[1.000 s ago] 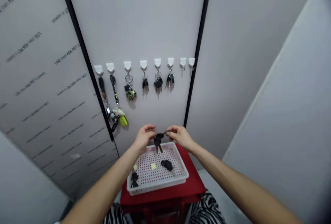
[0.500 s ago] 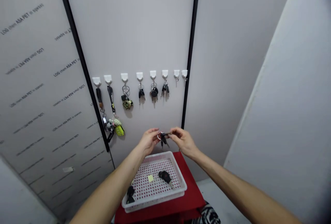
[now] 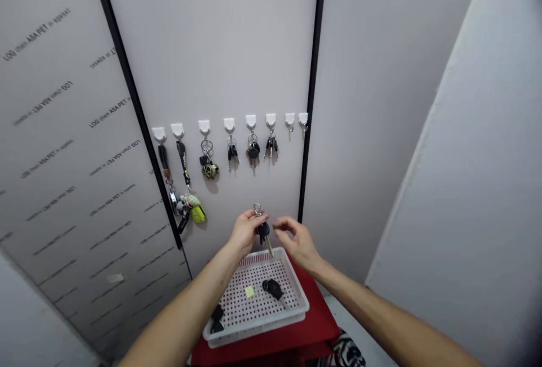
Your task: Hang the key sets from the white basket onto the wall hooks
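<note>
A bunch of keys [image 3: 263,230] on a metal ring hangs from my left hand [image 3: 245,232], which pinches it near the ring. The keys have dark heads, and one blade points down over the basket. Just to the right, my right hand [image 3: 295,237] is apart from the keys, with fingers bent and a gap between thumb and forefinger. Below both hands is a white perforated plastic basket [image 3: 258,330]. Inside it lie a black car key [image 3: 273,288], a small yellow paper square [image 3: 249,292] and dark keys [image 3: 217,318] partly hidden by my left forearm.
Several white hooks [image 3: 229,124] run in a row along the grey wall panel; most hold key sets, including a lanyard with a yellow-green fob [image 3: 197,214]. The two rightmost hooks [image 3: 290,121] hold no keys. The basket stands on a red stool [image 3: 315,316].
My right hand has let go of the keys and moved slightly away. The bunch now hangs from my left hand alone, its ring turned upward.
</note>
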### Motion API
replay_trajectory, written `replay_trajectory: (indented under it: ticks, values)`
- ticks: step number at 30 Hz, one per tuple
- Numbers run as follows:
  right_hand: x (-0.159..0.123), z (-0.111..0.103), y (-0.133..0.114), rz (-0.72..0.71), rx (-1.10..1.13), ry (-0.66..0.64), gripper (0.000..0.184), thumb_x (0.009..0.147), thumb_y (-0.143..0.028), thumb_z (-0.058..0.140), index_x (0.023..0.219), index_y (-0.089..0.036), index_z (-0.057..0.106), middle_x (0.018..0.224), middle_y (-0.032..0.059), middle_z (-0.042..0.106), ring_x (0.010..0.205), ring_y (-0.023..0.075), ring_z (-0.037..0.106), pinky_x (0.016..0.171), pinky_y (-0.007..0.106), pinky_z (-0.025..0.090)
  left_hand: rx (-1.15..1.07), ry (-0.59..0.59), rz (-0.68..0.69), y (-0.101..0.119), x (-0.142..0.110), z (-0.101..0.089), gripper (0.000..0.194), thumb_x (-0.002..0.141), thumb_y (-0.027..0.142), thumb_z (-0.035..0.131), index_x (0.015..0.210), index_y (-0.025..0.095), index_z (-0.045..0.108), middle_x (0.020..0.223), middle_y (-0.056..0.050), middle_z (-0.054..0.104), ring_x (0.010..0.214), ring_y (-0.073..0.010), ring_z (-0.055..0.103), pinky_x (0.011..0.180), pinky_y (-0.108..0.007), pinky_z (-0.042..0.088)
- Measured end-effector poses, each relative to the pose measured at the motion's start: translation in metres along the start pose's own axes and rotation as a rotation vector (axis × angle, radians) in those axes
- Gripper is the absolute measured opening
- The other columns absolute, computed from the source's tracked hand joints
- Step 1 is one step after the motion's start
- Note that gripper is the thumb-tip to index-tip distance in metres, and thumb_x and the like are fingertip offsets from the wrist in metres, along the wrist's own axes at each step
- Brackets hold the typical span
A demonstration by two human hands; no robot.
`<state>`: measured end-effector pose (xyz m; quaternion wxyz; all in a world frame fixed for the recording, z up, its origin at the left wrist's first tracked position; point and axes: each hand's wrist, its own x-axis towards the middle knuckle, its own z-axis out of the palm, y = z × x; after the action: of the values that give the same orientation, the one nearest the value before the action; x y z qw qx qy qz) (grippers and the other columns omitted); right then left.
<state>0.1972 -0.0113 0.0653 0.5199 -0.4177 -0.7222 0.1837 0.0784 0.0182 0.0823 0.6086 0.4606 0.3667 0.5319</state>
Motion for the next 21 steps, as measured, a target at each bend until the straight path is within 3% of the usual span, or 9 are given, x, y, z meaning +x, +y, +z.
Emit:
replay_trajectory:
  ticks: [3,8,10,13,17,21]
  values:
    - [0.016,0.001,0.004,0.18,0.082,0.099,0.022,0.063,-0.027,0.046,0.08,-0.015,0.05,0.071,0.0039,0.054,0.065,0.0119,0.048,0.063,0.026,0.039,0.244,-0.057,0.084,0.006,0.0,0.008,0.026,0.053,0.015,0.053,0.079,0.011,0.051,0.056,0.001,0.053,0.052,-0.0068,0.047,0.051,-0.018,0.034]
    - [0.046,-0.012,-0.001,0.182,0.174,0.11,0.017,0.06,-0.029,0.048,0.067,-0.014,0.054,0.068,0.0033,0.055,0.064,0.0115,0.049,0.063,0.025,0.038,0.677,0.011,0.321,0.019,0.009,0.024,0.053,0.059,0.015,0.047,0.11,0.014,0.03,0.055,0.003,0.054,0.051,-0.0076,0.046,0.053,-0.019,0.035]
    - [0.065,-0.024,-0.01,0.157,0.227,0.163,0.015,0.06,-0.028,0.048,0.065,-0.014,0.051,0.063,0.0017,0.054,0.059,0.0099,0.048,0.059,0.023,0.038,0.743,0.01,0.401,0.03,0.017,0.031,0.052,0.06,0.016,0.046,0.109,0.015,0.03,0.066,0.001,0.057,0.061,-0.0089,0.049,0.059,-0.02,0.036]
    - [0.1,-0.048,-0.026,0.127,0.303,0.27,0.015,0.059,-0.028,0.048,0.063,-0.014,0.049,0.057,-0.0002,0.052,0.051,0.0072,0.045,0.051,0.02,0.038,0.941,0.046,0.516,0.051,0.03,0.04,0.039,0.057,0.017,0.049,0.096,0.018,0.044,0.079,-0.002,0.057,0.08,-0.014,0.047,0.07,-0.025,0.033]
    - [0.144,-0.075,-0.042,0.139,0.426,0.426,0.015,0.059,-0.028,0.049,0.065,-0.014,0.047,0.056,-0.0012,0.052,0.046,0.0048,0.045,0.045,0.018,0.037,1.15,0.054,0.466,0.074,0.042,0.046,0.029,0.057,0.019,0.049,0.085,0.017,0.051,0.081,-0.004,0.057,0.081,-0.0175,0.047,0.07,-0.029,0.034]
    - [0.168,-0.085,-0.046,0.177,0.467,0.448,0.013,0.058,-0.025,0.052,0.061,-0.014,0.047,0.049,-0.0027,0.049,0.039,0.0036,0.042,0.039,0.016,0.035,1.142,0.031,0.428,0.079,0.042,0.047,0.028,0.058,0.019,0.047,0.086,0.016,0.051,0.081,-0.004,0.057,0.074,-0.0132,0.05,0.067,-0.024,0.036]
